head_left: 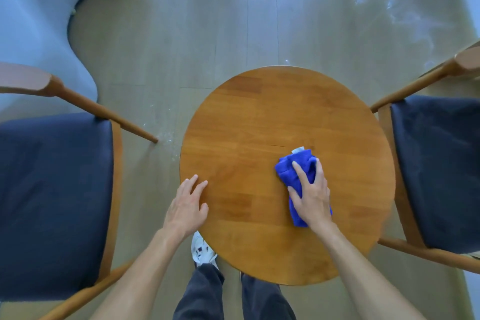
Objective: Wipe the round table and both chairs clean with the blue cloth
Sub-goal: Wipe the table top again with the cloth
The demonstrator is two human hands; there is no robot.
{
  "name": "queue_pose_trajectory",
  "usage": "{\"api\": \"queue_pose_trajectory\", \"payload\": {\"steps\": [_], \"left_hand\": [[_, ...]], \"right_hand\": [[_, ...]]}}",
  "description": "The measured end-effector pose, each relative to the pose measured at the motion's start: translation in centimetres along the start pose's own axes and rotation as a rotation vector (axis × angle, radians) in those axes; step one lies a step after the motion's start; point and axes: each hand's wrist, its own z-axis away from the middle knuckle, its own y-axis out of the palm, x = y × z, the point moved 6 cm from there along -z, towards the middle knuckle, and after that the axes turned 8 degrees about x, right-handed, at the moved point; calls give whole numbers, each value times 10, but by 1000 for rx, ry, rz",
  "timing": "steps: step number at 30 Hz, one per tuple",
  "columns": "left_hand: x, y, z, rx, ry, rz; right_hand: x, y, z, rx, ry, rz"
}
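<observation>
Blue cloth [296, 176] bunched | under right hand [311, 197] | on round table [259, 117]

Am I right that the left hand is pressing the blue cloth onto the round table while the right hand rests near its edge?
Not quite: the hands are swapped. The head view shows the right hand pressing the cloth onto the table, while the left hand rests near its edge.

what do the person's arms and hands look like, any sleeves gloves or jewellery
Both forearms are bare all the way to the bottom of the picture, so no sleeves show. The left hand and right hand wear no gloves, and no rings, watch or bracelet can be seen on the fingers or wrists. Below the arms, dark trousers and one white trainer with dark markings show.
</observation>
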Motion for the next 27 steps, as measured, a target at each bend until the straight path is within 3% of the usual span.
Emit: {"api": "queue_pose_trajectory", "payload": {"steps": [2, 6, 9, 12, 16, 19, 23, 27], "left_hand": [[-7, 2, 3, -3, 2, 28], [-33, 1, -2, -25, 39, 71], [-55, -1, -10, -35, 70, 86], [-78, -1, -16, -24, 99, 87], [-102, -2, -21, -28, 134, 84], [-120, -6, -21, -17, 162, 81], [-138, -16, -18, 45, 154, 136], [-158, -38, 0, 112, 115, 323]], "right_hand": [[-7, -13, -9, 71, 75, -112], [-40, -35, 7, -13, 429, -379], [-40, -22, 22, 166, 540, -289], [-32, -19, 19, 225, 592, -225], [-21, -20, 12, 281, 534, -153], [-9, -22, 17, 308, 434, -239], [10, -53, 26, 243, 312, -296], [33, -112, 32, 180, 267, -572]]}}
